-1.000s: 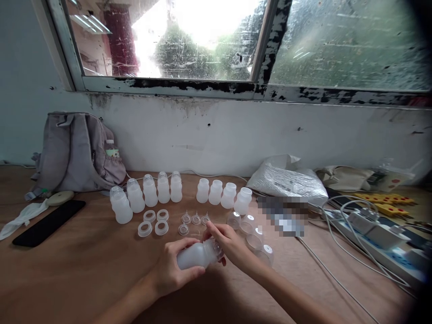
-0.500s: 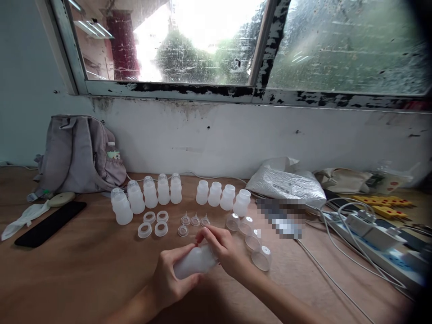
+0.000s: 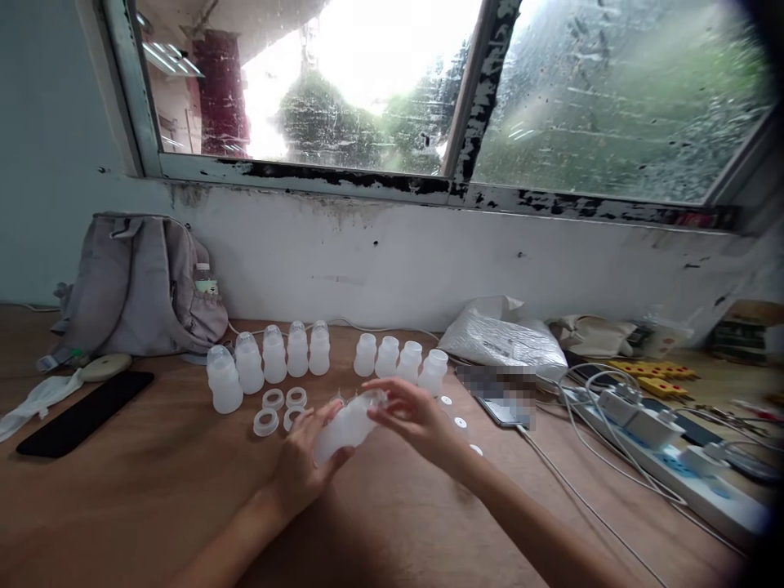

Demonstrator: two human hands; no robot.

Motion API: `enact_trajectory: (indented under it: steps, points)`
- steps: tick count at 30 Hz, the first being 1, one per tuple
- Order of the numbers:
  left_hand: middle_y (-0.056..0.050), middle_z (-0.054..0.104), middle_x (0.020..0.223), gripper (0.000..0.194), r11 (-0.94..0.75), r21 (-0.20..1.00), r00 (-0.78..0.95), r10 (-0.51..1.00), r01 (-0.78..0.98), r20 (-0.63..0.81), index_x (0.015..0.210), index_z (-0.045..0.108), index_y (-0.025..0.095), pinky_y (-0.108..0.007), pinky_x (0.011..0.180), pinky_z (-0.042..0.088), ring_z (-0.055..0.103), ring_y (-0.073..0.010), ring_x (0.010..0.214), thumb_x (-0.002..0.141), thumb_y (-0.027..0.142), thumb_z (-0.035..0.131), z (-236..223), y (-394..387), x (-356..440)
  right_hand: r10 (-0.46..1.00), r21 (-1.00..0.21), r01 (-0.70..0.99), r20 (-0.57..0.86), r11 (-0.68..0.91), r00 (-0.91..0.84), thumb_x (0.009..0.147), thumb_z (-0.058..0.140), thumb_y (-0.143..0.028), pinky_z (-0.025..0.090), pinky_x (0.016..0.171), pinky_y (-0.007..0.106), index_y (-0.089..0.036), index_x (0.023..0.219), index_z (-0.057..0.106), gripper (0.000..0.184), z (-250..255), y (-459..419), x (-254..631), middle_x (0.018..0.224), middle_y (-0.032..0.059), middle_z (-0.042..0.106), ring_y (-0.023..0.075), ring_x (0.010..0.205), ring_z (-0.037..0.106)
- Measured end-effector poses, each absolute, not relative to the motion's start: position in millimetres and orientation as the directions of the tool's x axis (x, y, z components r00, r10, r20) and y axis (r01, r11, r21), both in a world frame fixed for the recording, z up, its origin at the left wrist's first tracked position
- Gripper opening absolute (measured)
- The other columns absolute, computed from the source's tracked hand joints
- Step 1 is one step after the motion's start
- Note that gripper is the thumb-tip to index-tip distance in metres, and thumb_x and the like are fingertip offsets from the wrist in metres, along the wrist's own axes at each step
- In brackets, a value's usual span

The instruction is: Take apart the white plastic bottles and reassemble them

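Our left hand (image 3: 303, 453) wraps its fingers around the bottle (image 3: 346, 426), tilted toward two o'clock; our right hand (image 3: 413, 415) pinches its top between fingers.

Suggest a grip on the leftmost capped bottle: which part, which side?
Probably the narrowed waist of the leftmost capped bottle, thumb and fingers around it, coming from the left front. It stands on its base, and the neighbouring bottle crowds its right. I'd avoid the clear cap, which might come off.
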State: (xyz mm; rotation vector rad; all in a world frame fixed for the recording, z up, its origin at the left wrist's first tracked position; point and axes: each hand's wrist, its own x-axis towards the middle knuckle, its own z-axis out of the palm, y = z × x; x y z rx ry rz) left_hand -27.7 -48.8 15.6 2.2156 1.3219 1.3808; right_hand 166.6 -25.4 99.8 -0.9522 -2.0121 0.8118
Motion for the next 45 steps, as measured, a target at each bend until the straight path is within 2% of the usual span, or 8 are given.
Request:
enact_trajectory:
  steps: [3,7,12,22,32,38,42,45]
  points:
    - [-0.008,0.059,0.11,0.031,-0.529,0.424,0.12,0.717,0.735,0.686,0.113,0.047,0.02,-0.041,0.091,0.037,0.053,-0.0229,0.101,0.084,0.03,0.043,12,-31,-45,0.78,-0.6,0.503,0.532,0.622,-0.329,0.074,0.059,-0.034,0.045,0.071,0.03,-0.024,0.1,0.059,0.027,121,3,162,0.091,0.0023,0.061,0.0155,0.076,0.056]
    - [-0.006,0.063,0.095,0.016,-0.443,0.337,0.11,0.724,0.831,0.681,0.083,0.056,0.019,-0.039,0.085,0.038,0.055,-0.0211,0.092,0.083,0.025,0.041,10,-14,-69,0.716,-0.438,0.623,0.629,0.648,-0.302,0.075,0.059,-0.03,0.041,0.078,0.031,-0.024,0.1,0.059,0.026,142,53,147,0.095,0.0028,0.062,0.0176,0.085,0.056]
    - [-0.006,0.064,0.089,0.012,-0.394,0.266,0.136,0.745,0.88,0.653,0.067,0.054,0.02,-0.04,0.083,0.037,0.054,-0.0231,0.09,0.076,0.026,0.049,7,-10,-81,0.805,-0.429,0.738,0.534,0.521,-0.258,0.073,0.06,-0.027,0.041,0.073,0.029,-0.021,0.099,0.058,0.026,123,113,120,0.089,0.005,0.063,0.0183,0.084,0.057]
    - [-0.007,0.061,0.1,0.005,-0.339,0.197,0.164,0.79,0.92,0.591,0.07,0.055,0.019,-0.045,0.09,0.03,0.051,-0.0246,0.097,0.072,0.022,0.05,5,-12,-76,0.857,-0.393,0.806,0.449,0.444,-0.253,0.074,0.058,-0.033,0.037,0.075,0.036,-0.02,0.101,0.051,0.031,85,152,107,0.097,0.0079,0.063,0.0233,0.091,0.054]
    - [-0.007,0.061,0.1,0.007,-0.36,0.188,0.199,0.8,0.914,0.566,0.073,0.056,0.021,-0.05,0.092,0.027,0.052,-0.025,0.096,0.072,0.022,0.05,-2,-13,-75,0.816,-0.379,0.77,0.494,0.513,-0.301,0.075,0.056,-0.027,0.037,0.076,0.036,-0.02,0.102,0.047,0.029,79,145,102,0.102,0.0081,0.061,0.0232,0.095,0.053]
    - [-0.008,0.061,0.1,0.007,-0.382,0.18,0.222,0.795,0.907,0.564,0.075,0.056,0.021,-0.051,0.093,0.025,0.052,-0.0256,0.097,0.072,0.021,0.05,-6,-12,-75,0.717,-0.332,0.754,0.65,0.566,-0.252,0.082,0.045,-0.028,0.029,0.088,0.04,-0.016,0.11,0.043,0.031,79,116,103,0.114,0.0135,0.052,0.0263,0.11,0.04]
    - [-0.008,0.06,0.104,0.009,-0.388,0.197,0.212,0.786,0.9,0.58,0.08,0.055,0.02,-0.049,0.094,0.025,0.051,-0.0242,0.099,0.077,0.021,0.047,-1,-14,-73,0.658,-0.283,0.714,0.681,0.641,-0.321,0.087,0.035,-0.025,0.034,0.08,0.032,-0.017,0.097,0.049,0.02,61,67,108,0.094,0.009,0.058,0.0201,0.09,0.05]
    - [-0.007,0.059,0.105,0.009,-0.4,0.221,0.198,0.774,0.889,0.602,0.082,0.053,0.02,-0.046,0.093,0.028,0.051,-0.0228,0.1,0.079,0.022,0.044,4,-17,-70,0.663,-0.214,0.712,0.605,0.668,-0.441,0.086,0.038,-0.026,0.034,0.071,0.03,-0.018,0.081,0.054,0.019,35,29,114,0.075,0.0046,0.059,0.0175,0.072,0.051]
